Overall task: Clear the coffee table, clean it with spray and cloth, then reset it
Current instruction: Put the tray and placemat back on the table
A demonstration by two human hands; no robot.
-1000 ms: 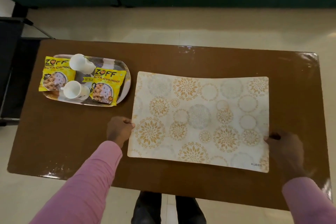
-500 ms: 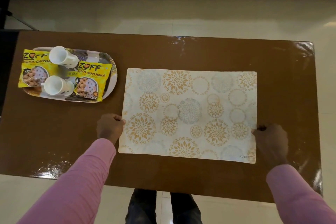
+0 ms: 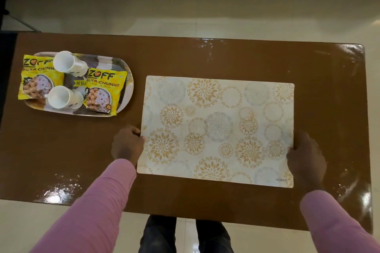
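Left grip (image 3: 127, 146) clamped on placemat (image 3: 218, 129) L edge, right grip (image 3: 306, 158) clamped on R edge. Placemat lies on tabletop (image 3: 185, 57); tray (image 3: 128, 80) w/ cups (image 3: 65, 61) + snack pkts (image 3: 102, 92) at left.

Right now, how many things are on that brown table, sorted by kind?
Tray: 1
White cups, both on the tray: 2
Yellow snack packets, both on the tray: 2
Placemat, gripped at its side edges by the left hand and the right hand: 1
Total: 6
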